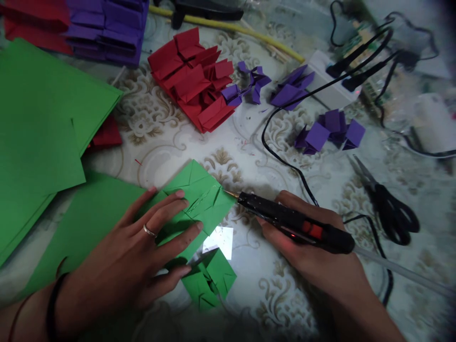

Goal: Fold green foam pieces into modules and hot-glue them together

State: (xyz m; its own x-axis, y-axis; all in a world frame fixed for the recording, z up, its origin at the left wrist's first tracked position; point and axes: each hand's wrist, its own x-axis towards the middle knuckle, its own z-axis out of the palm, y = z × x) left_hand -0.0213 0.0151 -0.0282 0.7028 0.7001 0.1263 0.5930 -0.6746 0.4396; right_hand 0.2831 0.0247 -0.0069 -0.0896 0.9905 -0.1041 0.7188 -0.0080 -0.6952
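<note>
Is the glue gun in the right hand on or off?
On, it seems: a small red light shows on the glue gun, with a reddish glow on the right hand. The gun's heat cannot be told.

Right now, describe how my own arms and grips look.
The left grip, an ungloved, five-fingered hand, wears a silver-coloured ring. Behind it come a black wristband and a thin reddish cord. The right grip, also ungloved, shows no jewellery. No sleeves are in view.
</note>
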